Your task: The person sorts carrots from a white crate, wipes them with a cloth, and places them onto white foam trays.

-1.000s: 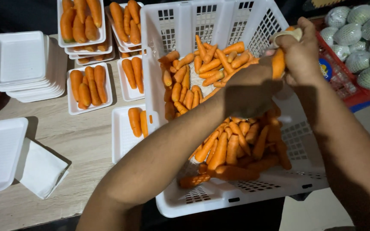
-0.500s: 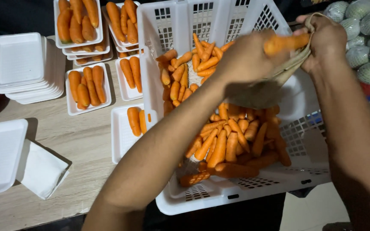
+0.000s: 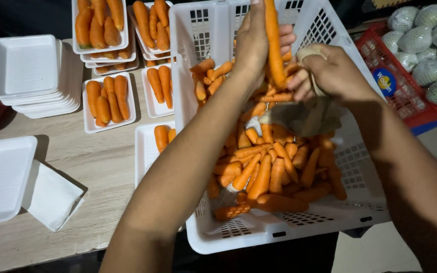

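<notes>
My left hand [image 3: 255,44] grips a long orange carrot [image 3: 274,48] and holds it upright over a white plastic crate [image 3: 264,230]. My right hand [image 3: 330,71] is closed on a brownish cloth [image 3: 304,116] that touches the lower end of that carrot. The crate is filled with several loose carrots [image 3: 269,167]. Just left of the crate lies a white foam tray [image 3: 147,146] with two carrots in it, partly hidden by my left forearm.
Filled foam trays of carrots [image 3: 108,98] stand stacked at the back of the wooden table [image 3: 87,167]. A stack of empty trays [image 3: 31,71] sits at left, one empty tray [image 3: 1,177] and a white napkin [image 3: 54,194] nearer. A red crate [image 3: 405,86] of netted green produce is at right.
My left hand has turned the carrot from lying across to standing upright and moved it left. My right hand with the cloth has come down to the carrot's lower end.
</notes>
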